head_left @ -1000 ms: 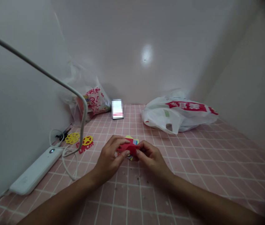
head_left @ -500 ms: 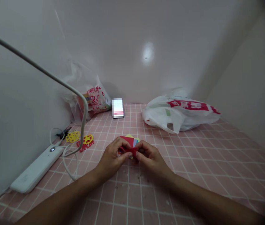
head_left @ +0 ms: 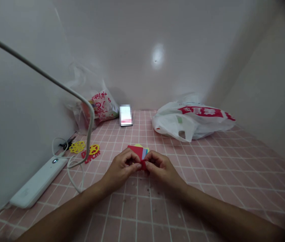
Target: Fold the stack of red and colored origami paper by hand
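Between the fingertips of both hands is a small piece of red paper [head_left: 143, 164], partly hidden by the fingers. My left hand [head_left: 123, 163] pinches its left side, with thumb and forefinger together. From the right, my right hand [head_left: 161, 165] pinches the other side, close to the left fingertips. Just behind the hands, several sheets of coloured paper [head_left: 135, 151] lie on the table, a red one on top with blue and yellow edges showing. The fingers cover part of that stack.
A pink tiled tabletop [head_left: 223, 178] lies below. At the left are a white power bank [head_left: 40, 181], a pale cable [head_left: 90, 127], yellow cut-outs [head_left: 77, 147] and red cut-outs [head_left: 92, 156]. A phone [head_left: 126, 116] stands at the back between a clear bag [head_left: 102, 106] and a white plastic bag [head_left: 172, 122].
The red paper between my fingers shows less of its width and looks more folded or bunched. My fingertips stay close together, and the whole view has shifted slightly.
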Tool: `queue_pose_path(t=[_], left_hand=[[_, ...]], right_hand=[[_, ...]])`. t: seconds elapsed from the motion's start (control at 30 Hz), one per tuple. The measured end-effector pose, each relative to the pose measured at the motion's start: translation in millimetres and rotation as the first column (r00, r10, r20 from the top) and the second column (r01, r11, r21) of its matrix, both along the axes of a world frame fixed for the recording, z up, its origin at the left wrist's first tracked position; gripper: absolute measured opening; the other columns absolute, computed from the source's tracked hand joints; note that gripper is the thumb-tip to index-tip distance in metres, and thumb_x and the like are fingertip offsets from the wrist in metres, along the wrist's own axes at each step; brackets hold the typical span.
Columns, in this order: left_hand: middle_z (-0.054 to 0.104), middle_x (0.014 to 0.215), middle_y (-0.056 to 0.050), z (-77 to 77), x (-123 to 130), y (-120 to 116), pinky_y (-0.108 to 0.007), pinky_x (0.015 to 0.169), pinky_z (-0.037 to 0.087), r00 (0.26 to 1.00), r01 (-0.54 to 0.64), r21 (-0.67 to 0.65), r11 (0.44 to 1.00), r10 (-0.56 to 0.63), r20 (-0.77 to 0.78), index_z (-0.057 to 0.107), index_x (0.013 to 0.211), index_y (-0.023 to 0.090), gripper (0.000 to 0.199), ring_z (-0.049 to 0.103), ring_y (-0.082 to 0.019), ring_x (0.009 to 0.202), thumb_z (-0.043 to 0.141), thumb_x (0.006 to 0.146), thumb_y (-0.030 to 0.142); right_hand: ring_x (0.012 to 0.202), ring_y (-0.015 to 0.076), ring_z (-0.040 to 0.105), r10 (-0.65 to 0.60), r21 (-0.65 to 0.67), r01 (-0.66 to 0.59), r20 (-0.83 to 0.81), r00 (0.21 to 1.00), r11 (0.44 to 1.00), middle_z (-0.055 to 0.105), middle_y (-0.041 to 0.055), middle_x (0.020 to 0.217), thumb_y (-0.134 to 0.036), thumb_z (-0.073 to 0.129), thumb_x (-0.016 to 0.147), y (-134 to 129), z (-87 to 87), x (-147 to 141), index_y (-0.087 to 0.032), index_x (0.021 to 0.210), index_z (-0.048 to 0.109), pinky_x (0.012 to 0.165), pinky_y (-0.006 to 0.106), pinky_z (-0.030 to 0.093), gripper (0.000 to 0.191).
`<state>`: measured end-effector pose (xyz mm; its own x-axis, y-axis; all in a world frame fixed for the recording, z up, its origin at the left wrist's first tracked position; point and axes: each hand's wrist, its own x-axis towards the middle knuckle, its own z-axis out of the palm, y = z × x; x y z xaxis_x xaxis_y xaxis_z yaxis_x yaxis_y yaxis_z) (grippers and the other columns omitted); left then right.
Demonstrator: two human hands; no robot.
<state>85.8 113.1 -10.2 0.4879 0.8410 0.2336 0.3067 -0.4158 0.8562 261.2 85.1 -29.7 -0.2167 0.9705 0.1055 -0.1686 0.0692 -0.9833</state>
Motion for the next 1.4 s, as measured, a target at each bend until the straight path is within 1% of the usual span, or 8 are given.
queue_pose_path(t=[0.2, 0.47, 0.6, 0.77, 0.9, 1.1, 1.2, 1.4], left_hand=[[0.057, 0.077, 0.000, -0.3, -1.7, 1.7, -0.026, 0.067, 0.038, 1.000, 0.013, 0.002, 1.000, -0.013, 0.019, 0.060, 0.076, 0.017, 0.007, 0.052, -0.015, 0.074, 0.064, 0.081, 0.019], [0.058, 0.081, -0.001, 3.5, -3.4, 0.8, -0.026, 0.068, 0.039, 0.996, 0.063, 0.101, 0.993, -0.069, 0.057, 0.061, 0.080, 0.017, 0.005, 0.053, -0.014, 0.075, 0.064, 0.084, 0.016], [0.057, 0.083, -0.002, -0.1, -4.2, 1.6, -0.027, 0.069, 0.039, 0.993, 0.062, 0.054, 0.997, -0.067, 0.101, 0.060, 0.082, 0.017, 0.004, 0.053, -0.014, 0.076, 0.062, 0.085, 0.018], [0.052, 0.078, 0.002, -7.1, -6.0, 5.8, -0.023, 0.060, 0.038, 0.958, 0.087, -0.179, 0.980, -0.034, 0.283, 0.056, 0.086, 0.018, 0.011, 0.048, -0.010, 0.065, 0.064, 0.086, 0.025], [0.051, 0.069, 0.004, -11.8, -6.8, 8.1, -0.020, 0.054, 0.034, 0.936, 0.110, -0.313, 0.943, 0.008, 0.353, 0.055, 0.088, 0.018, 0.016, 0.044, -0.008, 0.058, 0.066, 0.085, 0.029], [0.060, 0.081, 0.001, -10.7, -1.1, 4.6, -0.022, 0.061, 0.043, 0.926, 0.111, -0.334, 0.936, 0.024, 0.376, 0.057, 0.096, 0.018, 0.026, 0.054, -0.010, 0.068, 0.073, 0.078, 0.025], [0.062, 0.089, -0.002, -9.1, 1.9, 4.2, -0.026, 0.072, 0.047, 0.927, 0.123, -0.297, 0.947, -0.003, 0.374, 0.058, 0.096, 0.017, 0.027, 0.058, -0.013, 0.078, 0.075, 0.075, 0.022], [0.059, 0.085, -0.001, -10.6, 1.1, 4.7, -0.027, 0.072, 0.047, 0.929, 0.117, -0.269, 0.956, -0.009, 0.371, 0.056, 0.089, 0.017, 0.022, 0.057, -0.014, 0.078, 0.074, 0.076, 0.022]], right_hand=[[0.054, 0.0096, 0.050, -0.023, -0.033, 0.025, 0.043, 0.999, 0.999, 0.054, -0.0032, 0.065, -0.025, 0.062, 0.077, 2.0, 3.6, 1.6, -0.018, 0.069, 0.050, 0.052, 0.023, 0.040, 0.016], [0.042, 0.0090, 0.050, -0.011, -0.113, 0.001, -0.086, 0.996, 0.994, 0.058, -0.0065, 0.055, -0.027, 0.064, 0.077, 9.0, -1.5, 4.0, -0.021, 0.082, 0.047, 0.042, 0.019, 0.039, 0.019], [0.045, 0.0088, 0.052, 0.000, -0.003, 0.000, -0.067, 0.998, 1.000, 0.059, -0.0053, 0.061, -0.026, 0.062, 0.080, 8.6, 1.5, 6.4, -0.020, 0.093, 0.054, 0.044, 0.020, 0.041, 0.017], [0.060, 0.0101, 0.056, 0.087, 0.130, -0.096, 0.069, 0.994, 0.987, 0.061, -0.0001, 0.074, -0.027, 0.058, 0.087, 5.9, 11.9, 11.9, -0.017, 0.085, 0.063, 0.057, 0.023, 0.047, 0.011], [0.066, 0.0123, 0.056, 0.015, 0.291, -0.089, 0.247, 0.969, 0.953, 0.063, 0.0014, 0.078, -0.023, 0.062, 0.086, 5.6, 13.6, 12.7, -0.018, 0.085, 0.065, 0.060, 0.025, 0.045, 0.006], [0.070, 0.0143, 0.057, -0.178, 0.448, -0.004, 0.365, 0.914, 0.894, 0.061, 0.0014, 0.075, -0.014, 0.056, 0.089, 2.6, 9.9, 8.8, -0.018, 0.080, 0.063, 0.065, 0.027, 0.043, 0.011], [0.072, 0.0150, 0.057, -0.205, 0.489, -0.014, 0.392, 0.897, 0.872, 0.062, 0.0016, 0.076, -0.013, 0.056, 0.089, 0.9, 8.9, 8.2, -0.018, 0.080, 0.062, 0.067, 0.027, 0.043, 0.012], [0.071, 0.0156, 0.057, -0.223, 0.495, -0.018, 0.423, 0.878, 0.869, 0.062, 0.0022, 0.077, -0.017, 0.053, 0.092, 0.6, 6.7, 8.8, -0.019, 0.083, 0.062, 0.067, 0.028, 0.043, 0.013]])
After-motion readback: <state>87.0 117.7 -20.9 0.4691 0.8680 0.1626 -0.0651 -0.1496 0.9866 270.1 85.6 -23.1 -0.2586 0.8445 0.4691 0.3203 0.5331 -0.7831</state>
